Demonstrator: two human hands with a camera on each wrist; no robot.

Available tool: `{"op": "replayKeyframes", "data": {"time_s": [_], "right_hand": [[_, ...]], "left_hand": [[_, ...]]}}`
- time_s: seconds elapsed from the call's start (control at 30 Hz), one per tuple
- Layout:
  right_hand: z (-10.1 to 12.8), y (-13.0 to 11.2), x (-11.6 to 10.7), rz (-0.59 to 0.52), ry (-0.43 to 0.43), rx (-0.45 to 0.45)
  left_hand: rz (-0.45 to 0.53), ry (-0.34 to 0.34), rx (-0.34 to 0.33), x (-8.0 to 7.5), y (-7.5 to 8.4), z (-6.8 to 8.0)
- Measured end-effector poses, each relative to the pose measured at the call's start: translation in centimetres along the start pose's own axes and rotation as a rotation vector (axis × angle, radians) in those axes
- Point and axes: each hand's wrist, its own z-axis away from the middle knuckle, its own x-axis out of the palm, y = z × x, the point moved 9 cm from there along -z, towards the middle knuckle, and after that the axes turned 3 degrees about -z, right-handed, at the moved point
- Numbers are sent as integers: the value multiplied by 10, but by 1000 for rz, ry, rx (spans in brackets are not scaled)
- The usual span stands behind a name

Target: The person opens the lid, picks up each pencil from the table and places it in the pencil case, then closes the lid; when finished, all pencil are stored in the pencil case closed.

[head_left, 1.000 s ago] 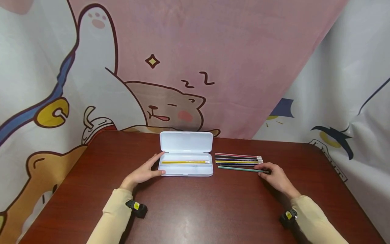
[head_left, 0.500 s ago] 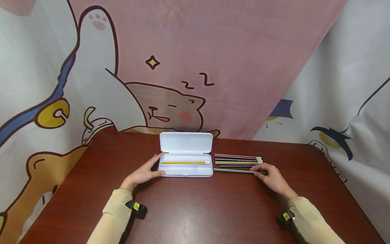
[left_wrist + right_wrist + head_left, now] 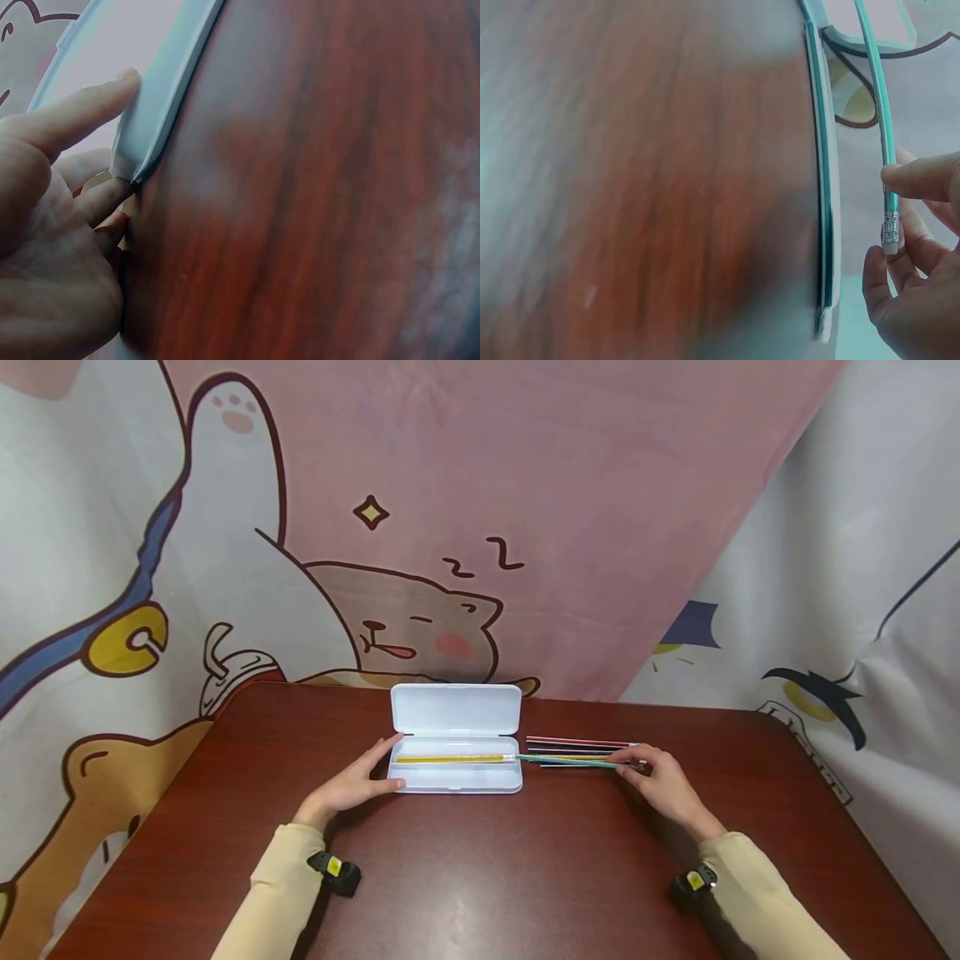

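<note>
Moved since the earlier frame: teal pencil (image 3: 567, 761), then flat on the table in front of the pencil row, now lifted and carried left, its tip at the right edge of the open pencil case (image 3: 455, 774).

Right hand (image 3: 660, 783): right of centre frame, thumb and fingers pinching the teal pencil near its eraser end; the right wrist view shows the pinch clearly.

Left hand (image 3: 351, 785): left of centre, fingers straight, thumb and forefinger resting against the case's left end.

Pencil case: white, centre frame, lid (image 3: 455, 709) folded back towards the curtain; one yellow pencil (image 3: 453, 759) lies inside.

Pencil row (image 3: 576, 746): just right of the case, under the lifted pencil.

Table (image 3: 480, 877): dark wood; broad bare surface in the lower frame, between both sleeves.
</note>
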Motion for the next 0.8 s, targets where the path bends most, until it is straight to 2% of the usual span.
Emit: {"op": "replayKeyframes", "data": {"time_s": [0.33,0.6,0.8], "right_hand": [[-19,-15,18,-14,-8,50],[-32,-26,43,-67,-24,24],[-39,-33,65,-104,-31,1]], "left_hand": [[-17,-1,21,1,-1,-2],[-19,11,39,1,-2,-2],[-22,13,23,1,-2,-2]]}}
